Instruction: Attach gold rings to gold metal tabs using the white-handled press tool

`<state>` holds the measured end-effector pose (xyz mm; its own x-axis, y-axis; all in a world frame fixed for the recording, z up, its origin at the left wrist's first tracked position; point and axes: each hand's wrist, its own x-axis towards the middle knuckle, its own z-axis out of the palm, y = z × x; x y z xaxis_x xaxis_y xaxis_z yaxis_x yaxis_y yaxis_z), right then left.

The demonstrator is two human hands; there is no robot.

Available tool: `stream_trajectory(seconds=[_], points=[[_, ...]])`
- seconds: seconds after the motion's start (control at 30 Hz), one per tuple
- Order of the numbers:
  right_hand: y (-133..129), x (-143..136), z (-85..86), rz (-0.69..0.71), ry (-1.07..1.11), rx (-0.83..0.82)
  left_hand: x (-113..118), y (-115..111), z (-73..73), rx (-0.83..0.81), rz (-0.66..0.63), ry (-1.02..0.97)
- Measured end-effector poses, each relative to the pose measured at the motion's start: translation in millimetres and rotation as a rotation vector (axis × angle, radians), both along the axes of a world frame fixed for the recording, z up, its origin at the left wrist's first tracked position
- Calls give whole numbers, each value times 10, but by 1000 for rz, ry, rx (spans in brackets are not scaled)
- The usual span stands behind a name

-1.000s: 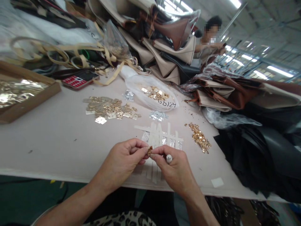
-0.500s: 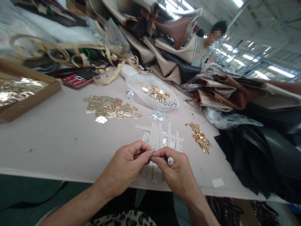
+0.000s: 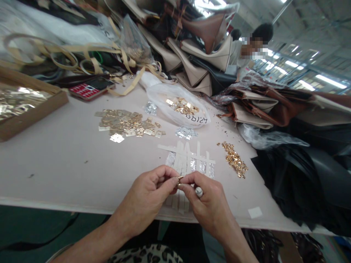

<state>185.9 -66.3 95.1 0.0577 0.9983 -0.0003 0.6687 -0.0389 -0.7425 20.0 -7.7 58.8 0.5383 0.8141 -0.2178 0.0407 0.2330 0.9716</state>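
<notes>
Pinched between both sets of fingertips is a small gold metal fitting [image 3: 179, 179], mostly covered by the fingers. My left hand [image 3: 148, 199] is closed on its left side with thumb and forefinger. From the right, my right hand [image 3: 210, 199] pinches it too, with a thin tool's white rounded end [image 3: 199, 191] poking out of the curled fingers; the rest of the tool is hidden. Pale strips [image 3: 179, 155] lie crossed over clear plastic packets just beyond and under the hands. Farther left is a pile of flat gold plates [image 3: 126, 123].
Small gold pieces [image 3: 236, 160] are heaped on the right, silver pieces [image 3: 186, 132] in the middle. Behind stands an open white plastic bag [image 3: 164, 100] of gold parts. A cardboard box [image 3: 55, 106], stacked bags [image 3: 192, 69] and black material [image 3: 287, 182] edge the table. A person [image 3: 241, 54] is beyond.
More of the gold fitting shows between the fingertips, and the right fingertips have parted slightly. Both hands stay in nearly the same place; the view has shifted a little.
</notes>
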Motion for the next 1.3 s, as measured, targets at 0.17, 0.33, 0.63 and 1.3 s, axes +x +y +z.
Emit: stream_trajectory(seconds=[0.17,0.33,0.63,1.3], points=[[-4,0,40,-6,-28,-6,50,16,1,-192,42,-87],[-2,40,30,22,-103,-42,105,25,6,-326,73,-102],[-1,55,-4,13,-138,-41,65,-8,-38,-148,-2,-51],[85,216,-199,260,-368,-175,-136,-56,-423,1280,-122,375]])
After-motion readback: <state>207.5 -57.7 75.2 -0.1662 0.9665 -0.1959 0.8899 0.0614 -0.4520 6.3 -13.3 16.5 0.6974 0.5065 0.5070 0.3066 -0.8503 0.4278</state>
